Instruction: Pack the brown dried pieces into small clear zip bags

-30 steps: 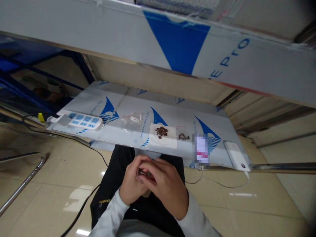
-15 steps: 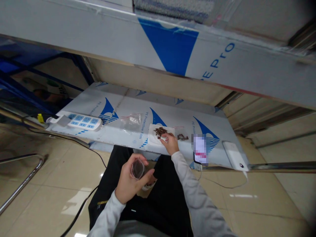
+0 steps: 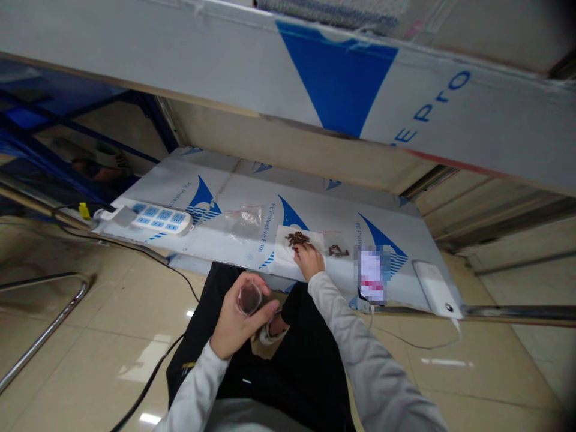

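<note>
My left hand (image 3: 238, 318) is wrapped round a small clear plastic cup (image 3: 249, 298), held tilted above my lap with its round mouth toward me. The cup's inside looks dark, and its contents cannot be made out. Over on the shelf table, my right hand (image 3: 309, 261) reaches the near edge of a pile of small dark-brown sticks (image 3: 297, 238). Its fingers are bent and drawn together, and the tips partly hide whatever they pinch. Under the pile lies a white paper sheet (image 3: 284, 252). Just right of it sits a clear zip bag (image 3: 336, 247) with several brown pieces.
The film-covered table (image 3: 216, 165) also carries a power strip (image 3: 164, 219), another clear zip bag (image 3: 245, 221), a phone (image 3: 372, 275) with a blurred screen, and a white power bank (image 3: 436, 288). An upper shelf edge (image 3: 180, 66) spans overhead. Cables (image 3: 148, 384) hang at the left.
The view has shifted slightly. My right fingers have moved from the pile's near left side closer in, with the hand turned more palm-down. My left hand keeps the cup in nearly the same place.
</note>
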`<state>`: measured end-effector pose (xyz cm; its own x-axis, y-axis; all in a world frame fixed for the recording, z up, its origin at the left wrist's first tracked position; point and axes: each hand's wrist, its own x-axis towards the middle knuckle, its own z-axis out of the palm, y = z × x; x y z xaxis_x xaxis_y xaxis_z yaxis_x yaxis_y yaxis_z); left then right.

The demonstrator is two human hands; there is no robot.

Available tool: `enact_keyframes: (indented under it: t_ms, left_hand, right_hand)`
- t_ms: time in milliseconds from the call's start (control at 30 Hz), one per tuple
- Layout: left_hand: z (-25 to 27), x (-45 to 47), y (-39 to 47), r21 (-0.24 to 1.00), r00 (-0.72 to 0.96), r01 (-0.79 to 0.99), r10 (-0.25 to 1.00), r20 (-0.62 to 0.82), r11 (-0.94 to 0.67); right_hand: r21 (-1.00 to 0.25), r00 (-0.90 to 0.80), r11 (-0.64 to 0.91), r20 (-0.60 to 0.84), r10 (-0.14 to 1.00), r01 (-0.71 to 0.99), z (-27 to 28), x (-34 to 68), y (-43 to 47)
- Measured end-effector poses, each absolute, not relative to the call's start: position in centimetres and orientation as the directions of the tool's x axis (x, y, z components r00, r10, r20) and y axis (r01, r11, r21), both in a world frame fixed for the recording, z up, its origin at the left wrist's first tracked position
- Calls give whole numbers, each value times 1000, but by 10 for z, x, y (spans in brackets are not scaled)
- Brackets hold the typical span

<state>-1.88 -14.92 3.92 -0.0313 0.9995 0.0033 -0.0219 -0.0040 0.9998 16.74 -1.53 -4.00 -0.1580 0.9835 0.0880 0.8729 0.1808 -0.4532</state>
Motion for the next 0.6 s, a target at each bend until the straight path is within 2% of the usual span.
enact_keyframes:
  t_ms: [167,233,267,333,400,600]
  left_hand:
    - [44,-32,-127,920,182,-367,980,-75,139]
    - [48,-34,-119,880,290,-428,954,-82,206]
    - [50,-34,-115,869,331,-440,940,-78,227]
    - [54,-32,-109,868,387,-430,919,-70,247]
    - [59,-30,-104,877,416,-406,906,-73,257]
    - [70,-22,-101,863,444,-416,892,-83,287]
  right_hand:
    - [-610,-165,249,192,968,752,23,150,-43]
    - [-739,-236,383,302,924,554,63,139,-56]
    - [-756,-296,447,340,892,478,82,134,-62]
    - [-750,-445,542,366,817,378,114,127,-69]
    - [-714,-578,607,346,739,349,134,124,-71]
    - [-580,-797,753,274,539,310,150,132,-68]
